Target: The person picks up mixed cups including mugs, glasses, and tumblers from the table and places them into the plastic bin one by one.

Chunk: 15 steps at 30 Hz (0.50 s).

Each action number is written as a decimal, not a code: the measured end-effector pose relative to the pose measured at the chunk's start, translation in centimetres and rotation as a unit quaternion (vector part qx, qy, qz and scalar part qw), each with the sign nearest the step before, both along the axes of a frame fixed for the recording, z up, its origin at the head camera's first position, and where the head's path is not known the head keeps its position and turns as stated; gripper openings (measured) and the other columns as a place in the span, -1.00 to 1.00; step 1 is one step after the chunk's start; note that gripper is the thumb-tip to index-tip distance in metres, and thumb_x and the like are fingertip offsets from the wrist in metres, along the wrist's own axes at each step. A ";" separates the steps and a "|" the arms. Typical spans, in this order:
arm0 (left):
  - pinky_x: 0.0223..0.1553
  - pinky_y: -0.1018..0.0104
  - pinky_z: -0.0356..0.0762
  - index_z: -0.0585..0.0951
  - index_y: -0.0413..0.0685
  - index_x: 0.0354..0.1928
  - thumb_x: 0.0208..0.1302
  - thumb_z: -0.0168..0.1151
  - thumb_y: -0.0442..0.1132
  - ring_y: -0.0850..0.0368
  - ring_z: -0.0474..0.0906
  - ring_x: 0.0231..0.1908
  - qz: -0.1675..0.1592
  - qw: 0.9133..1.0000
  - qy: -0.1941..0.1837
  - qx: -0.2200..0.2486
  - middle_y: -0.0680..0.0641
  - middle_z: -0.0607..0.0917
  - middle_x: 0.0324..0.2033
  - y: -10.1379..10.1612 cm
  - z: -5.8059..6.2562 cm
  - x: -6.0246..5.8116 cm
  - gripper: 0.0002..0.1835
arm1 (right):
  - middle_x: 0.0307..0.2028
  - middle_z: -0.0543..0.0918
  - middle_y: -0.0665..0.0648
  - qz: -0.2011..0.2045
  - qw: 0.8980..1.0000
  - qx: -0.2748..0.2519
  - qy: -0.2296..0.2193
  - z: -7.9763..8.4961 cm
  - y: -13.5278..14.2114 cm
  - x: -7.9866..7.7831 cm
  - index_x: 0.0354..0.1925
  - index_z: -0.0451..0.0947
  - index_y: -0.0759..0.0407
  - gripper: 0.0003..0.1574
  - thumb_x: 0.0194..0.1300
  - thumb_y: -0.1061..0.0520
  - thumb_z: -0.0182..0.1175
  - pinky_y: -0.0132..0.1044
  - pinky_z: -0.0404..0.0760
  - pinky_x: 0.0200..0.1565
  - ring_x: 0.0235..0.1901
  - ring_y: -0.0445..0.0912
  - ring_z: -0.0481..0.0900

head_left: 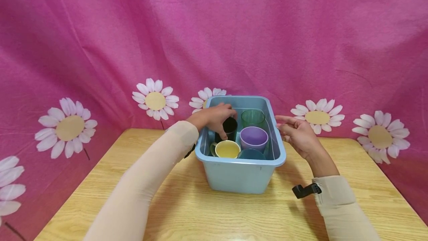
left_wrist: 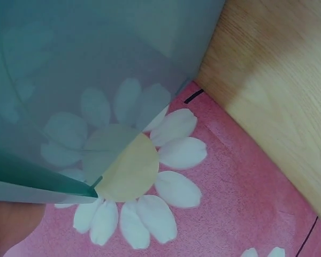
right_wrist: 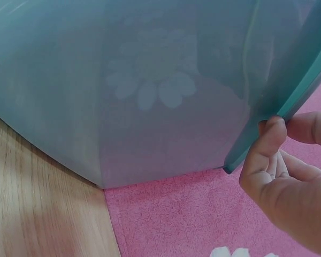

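A light blue plastic tub (head_left: 237,177) stands on the wooden table with several cups in it. Reaching over its left side, my left hand (head_left: 216,117) grips a black cup (head_left: 230,125) by the upper part, thumb on the near side. A yellow mug (head_left: 228,149) sits just in front of that cup. Beside them are a purple cup (head_left: 254,137), a green glass (head_left: 253,116) and a dark teal glass (head_left: 251,154). At the tub's right side my right hand (head_left: 298,136) pinches the rim (right_wrist: 305,72) between thumb and index finger.
A light wood table (head_left: 187,211) runs under the tub. Right behind it hangs a pink cloth (head_left: 214,40) printed with large white daisies, which also rises along both sides. A black strap (head_left: 307,190) is on the right wrist.
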<state>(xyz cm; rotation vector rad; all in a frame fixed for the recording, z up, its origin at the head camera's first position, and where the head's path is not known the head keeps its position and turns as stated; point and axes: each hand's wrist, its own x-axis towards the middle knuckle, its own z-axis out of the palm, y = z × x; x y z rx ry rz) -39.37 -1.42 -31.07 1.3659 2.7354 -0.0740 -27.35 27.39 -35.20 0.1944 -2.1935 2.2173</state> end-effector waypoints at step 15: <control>0.15 0.25 0.53 0.53 0.04 0.28 -0.07 0.68 0.08 0.05 0.45 0.14 -0.022 0.997 0.016 -0.078 -0.08 0.54 0.13 0.5 -0.3 -0.1 -0.16 | -0.15 0.70 -0.02 -0.008 1.000 0.010 -0.004 0.3 -0.1 0.2 0.46 0.22 0.47 -0.34 0.53 0.26 0.10 -0.40 0.69 -0.12 -0.23 -0.20 0.67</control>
